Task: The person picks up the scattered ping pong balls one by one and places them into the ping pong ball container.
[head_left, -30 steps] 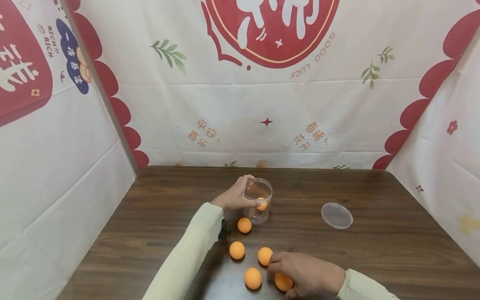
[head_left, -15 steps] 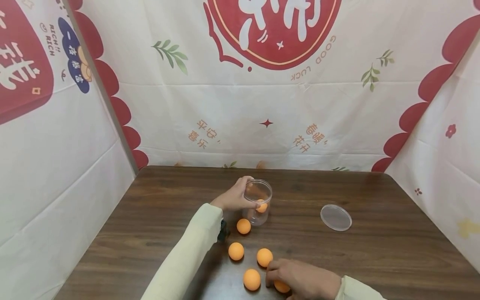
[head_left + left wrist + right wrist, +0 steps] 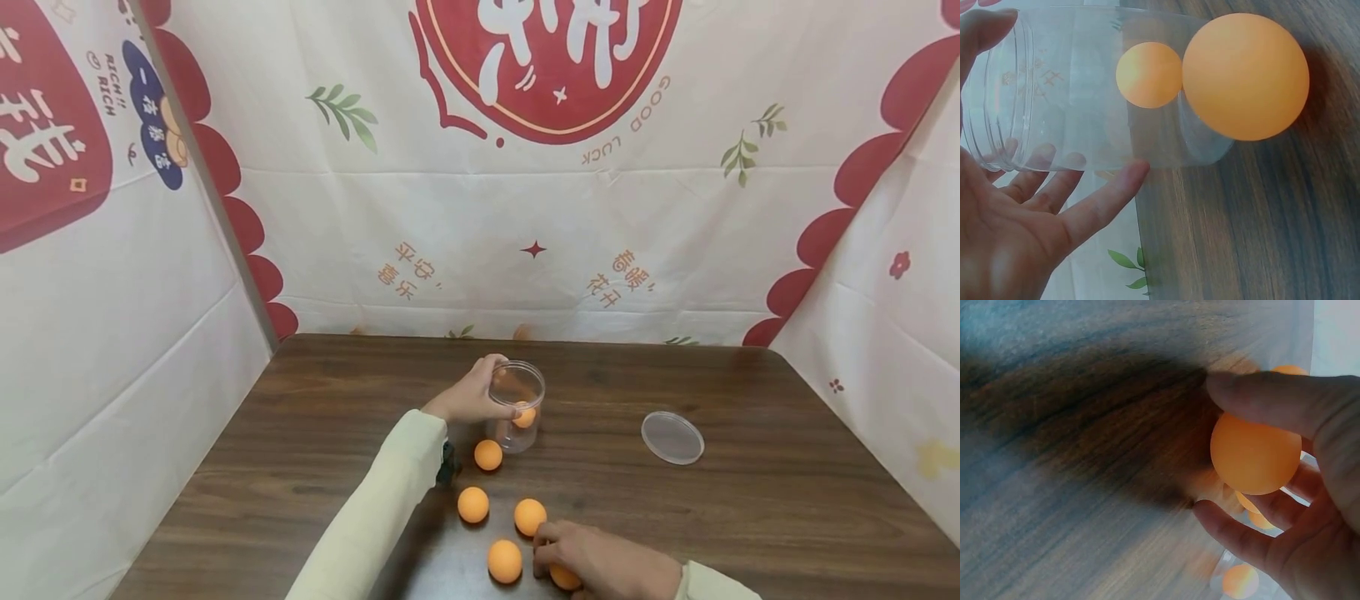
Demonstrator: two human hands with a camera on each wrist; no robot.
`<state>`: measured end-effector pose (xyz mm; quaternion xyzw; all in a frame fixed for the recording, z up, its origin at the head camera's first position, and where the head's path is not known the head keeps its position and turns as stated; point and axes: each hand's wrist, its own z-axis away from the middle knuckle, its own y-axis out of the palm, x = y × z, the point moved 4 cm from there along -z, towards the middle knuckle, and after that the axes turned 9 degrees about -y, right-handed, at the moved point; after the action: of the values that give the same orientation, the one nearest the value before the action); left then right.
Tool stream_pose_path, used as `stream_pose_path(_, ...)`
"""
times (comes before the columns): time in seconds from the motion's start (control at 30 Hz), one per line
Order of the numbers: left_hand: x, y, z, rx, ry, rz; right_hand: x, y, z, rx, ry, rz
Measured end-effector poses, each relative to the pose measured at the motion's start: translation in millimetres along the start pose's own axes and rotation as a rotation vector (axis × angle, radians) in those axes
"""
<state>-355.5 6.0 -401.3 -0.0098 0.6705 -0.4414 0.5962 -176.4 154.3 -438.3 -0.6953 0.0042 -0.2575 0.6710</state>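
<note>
My left hand [image 3: 472, 393] grips a clear plastic jar [image 3: 512, 439] near its open rim, thumb on one side and fingers on the other. The jar stands upright on the table with an orange ping-pong ball [image 3: 1149, 75] inside. Just outside its base lies another orange ball [image 3: 488, 456], large in the left wrist view. Lower right, my right hand [image 3: 607, 560] holds an orange ping-pong ball [image 3: 1255, 453] at the tabletop between thumb and curled fingers. Close by its fingertips are two more balls, one farther off [image 3: 530, 517] and one nearer [image 3: 505, 562].
A further orange ball [image 3: 472, 505] lies left of centre on the brown wooden table [image 3: 315, 417]. The round clear lid [image 3: 672, 437] rests flat at the right. Printed white cloth [image 3: 450, 208] walls in the back and both sides.
My right hand has shifted slightly toward the near edge and covers more of its ball. The left hand and jar stay in place.
</note>
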Motion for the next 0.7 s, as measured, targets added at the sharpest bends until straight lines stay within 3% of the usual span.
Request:
stream_pose_path(0.27, 1.1, 1.0, 1.2, -0.005, -0.01, 0.004, 3.7, 0.3, 0.1, -0.041, -0.014, 0.061)
stream_pose_path(0.7, 4.1, -0.2, -3.0, -0.009, -0.012, 0.012, 5.2, -6.7, -1.5, -0.025, 0.005, 0.063)
